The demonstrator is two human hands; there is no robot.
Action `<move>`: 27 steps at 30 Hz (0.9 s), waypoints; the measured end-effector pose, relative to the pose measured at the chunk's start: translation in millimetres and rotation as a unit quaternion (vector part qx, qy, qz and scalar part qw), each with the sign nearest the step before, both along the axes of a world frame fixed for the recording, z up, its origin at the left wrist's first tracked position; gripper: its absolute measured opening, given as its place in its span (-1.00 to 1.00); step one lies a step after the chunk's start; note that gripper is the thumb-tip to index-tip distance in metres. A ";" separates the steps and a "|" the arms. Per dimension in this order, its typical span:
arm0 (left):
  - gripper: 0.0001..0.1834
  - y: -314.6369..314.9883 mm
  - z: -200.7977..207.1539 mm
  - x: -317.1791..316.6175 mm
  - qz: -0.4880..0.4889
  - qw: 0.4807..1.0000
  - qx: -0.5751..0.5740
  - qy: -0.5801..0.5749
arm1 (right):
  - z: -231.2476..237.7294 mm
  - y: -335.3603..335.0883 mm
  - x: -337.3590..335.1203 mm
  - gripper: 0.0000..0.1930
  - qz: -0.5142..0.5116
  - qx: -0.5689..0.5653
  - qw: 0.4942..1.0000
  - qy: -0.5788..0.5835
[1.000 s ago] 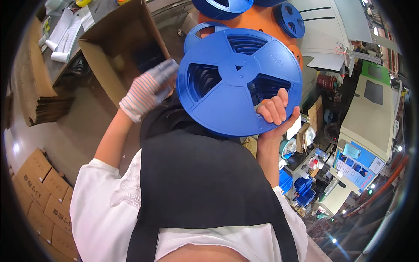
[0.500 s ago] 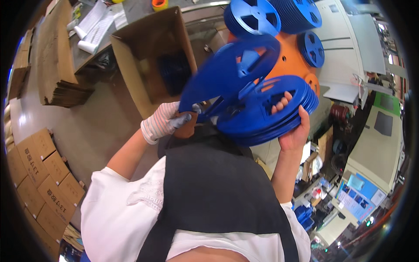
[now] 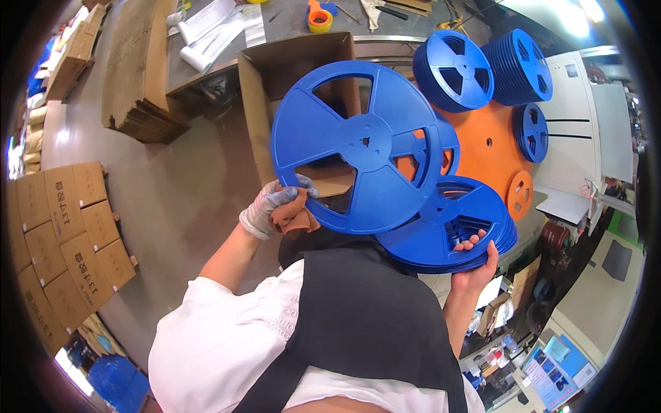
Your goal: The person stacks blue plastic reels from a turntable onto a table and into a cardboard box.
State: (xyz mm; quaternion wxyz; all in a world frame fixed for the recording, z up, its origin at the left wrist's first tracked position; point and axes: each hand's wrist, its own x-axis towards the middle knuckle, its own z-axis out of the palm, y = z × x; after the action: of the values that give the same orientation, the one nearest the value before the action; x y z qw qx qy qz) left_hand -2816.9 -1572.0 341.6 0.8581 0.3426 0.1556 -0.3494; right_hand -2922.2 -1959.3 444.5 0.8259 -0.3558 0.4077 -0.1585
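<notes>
My left hand (image 3: 260, 212), in a pale knit glove with greyish fingertips, is closed on the lower left rim of a large blue plastic reel (image 3: 310, 131). A crumpled brown cloth (image 3: 296, 215) is bunched in the same hand, by the rim. The reel faces me, raised in front of the cardboard box. My bare right hand (image 3: 475, 273) is closed round the right edge of a stack of similar blue reels (image 3: 410, 237), fingertips through an opening in the top one. That stack lies tilted near my apron, partly behind the raised reel.
An open cardboard box (image 3: 253, 113) stands behind the raised reel. An orange round table (image 3: 475, 131) bears more stacks of blue reels (image 3: 454, 69) and an orange disc (image 3: 520, 195). Flattened cartons (image 3: 141, 76) stand at the far left, stacked boxes (image 3: 62, 241) at the left. A tape dispenser (image 3: 319, 18) sits on the bench.
The single blue reel has swung from a tilted, blurred position over the stack to face me, further from the stack. My right hand still grips the stack. The whole view has shifted.
</notes>
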 end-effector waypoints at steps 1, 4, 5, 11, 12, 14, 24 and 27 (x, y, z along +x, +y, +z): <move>-0.53 -1.3 -3.2 -1.7 0.006 1.000 -0.005 0.000 | 1.3 0.2 0.3 -0.68 0.008 -0.008 1.000 -0.001; -0.52 -0.4 -5.0 -5.7 0.013 1.000 -0.025 0.003 | 6.5 12.3 9.9 -0.67 -0.019 -0.031 0.998 0.054; -0.53 0.6 -5.1 -6.9 0.014 0.999 -0.028 0.005 | 6.3 12.6 9.3 -0.66 -0.011 -0.024 0.999 0.047; -0.56 8.2 -10.7 -8.0 0.061 0.998 0.025 -0.009 | -1.2 10.2 -3.5 -0.70 0.051 0.001 0.998 -0.031; -0.57 10.7 -14.1 -5.8 0.071 0.997 0.041 -0.012 | -1.4 10.7 -5.2 -0.71 0.049 0.004 0.998 -0.039; -0.64 14.9 -33.6 0.5 0.085 0.983 0.158 -0.039 | -3.0 13.8 -6.5 -0.73 0.048 0.016 0.997 -0.057; -0.68 -8.3 -175.5 36.7 -0.068 0.790 0.600 -0.101 | 6.9 26.6 -7.1 -0.58 0.064 0.043 0.991 -0.106; -0.53 -14.2 -222.1 33.4 -0.027 0.867 0.490 -0.087 | 7.4 21.1 -8.7 -0.56 0.092 0.055 0.982 -0.156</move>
State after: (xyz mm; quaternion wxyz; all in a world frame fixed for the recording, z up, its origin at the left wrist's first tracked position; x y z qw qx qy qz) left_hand -2783.5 -1586.2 119.6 0.5801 0.7523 0.2220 -0.2196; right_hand -2930.8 -1938.2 451.9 0.9085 -0.3173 0.2475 -0.1124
